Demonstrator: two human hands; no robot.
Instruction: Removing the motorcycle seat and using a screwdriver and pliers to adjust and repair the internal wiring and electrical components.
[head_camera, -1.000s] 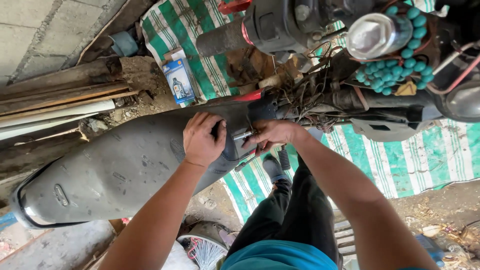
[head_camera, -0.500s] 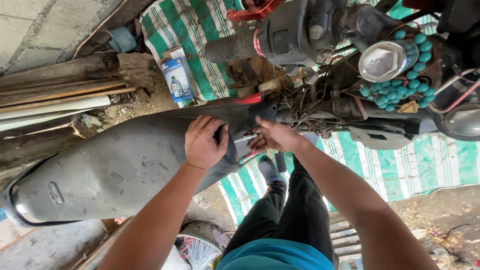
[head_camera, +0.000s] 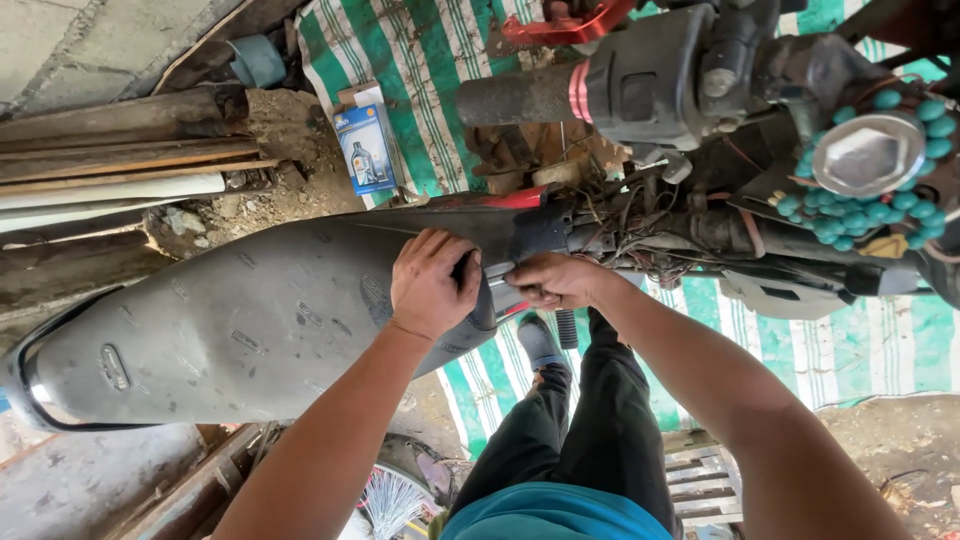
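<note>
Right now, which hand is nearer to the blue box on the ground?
Left. The left hand lies flat on the seat, just below the blue box; the right hand is farther away, at the seat's front edge.

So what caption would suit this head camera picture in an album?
Left hand pressing on a long grey motorcycle seat, right hand gripping its front edge beside tangled wires.

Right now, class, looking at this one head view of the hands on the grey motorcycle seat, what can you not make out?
- Head view: what the right hand pinches; its curled fingers hide it.
- Head view: the front tip of the grey motorcycle seat, covered by the left hand.
- Head view: the black handlebar grip assembly runs off the top edge.
- Head view: the picture on the small blue box is too small.
</note>
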